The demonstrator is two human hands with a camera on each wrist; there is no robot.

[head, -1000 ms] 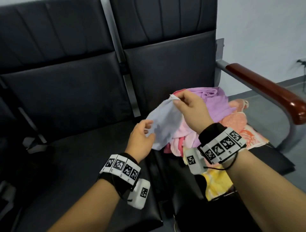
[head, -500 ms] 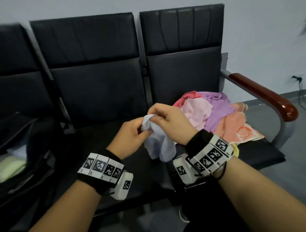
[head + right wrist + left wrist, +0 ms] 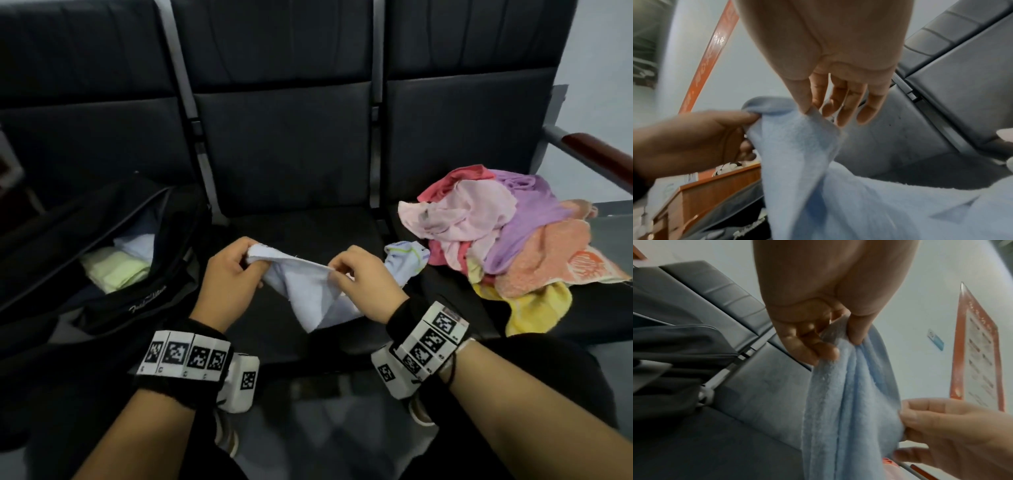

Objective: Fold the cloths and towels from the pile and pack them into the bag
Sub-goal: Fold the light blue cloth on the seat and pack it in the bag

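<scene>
A light blue cloth (image 3: 310,291) is held stretched above the middle seat (image 3: 301,233), between bag (image 3: 113,240) and pile (image 3: 507,240). One corner is gripped by the left hand (image 3: 227,274); the top edge is pinched by the right hand (image 3: 363,284) between thumb and forefinger, its other fingers loosely extended.

Cloth (image 3: 308,291) in hand: pale blue, plain. Bench seats (image 3: 291,154): black. Bag (image 3: 102,240) at bench's left end: black, white script lettering; pale yellow-green and light blue folds inside. Pile (image 3: 496,233) at right end: red, light pink, lilac, yellow, peach with orange print. Armrest (image 3: 603,161): reddish-brown. Wristbands (image 3: 185,356): black-and-white square markers.
</scene>
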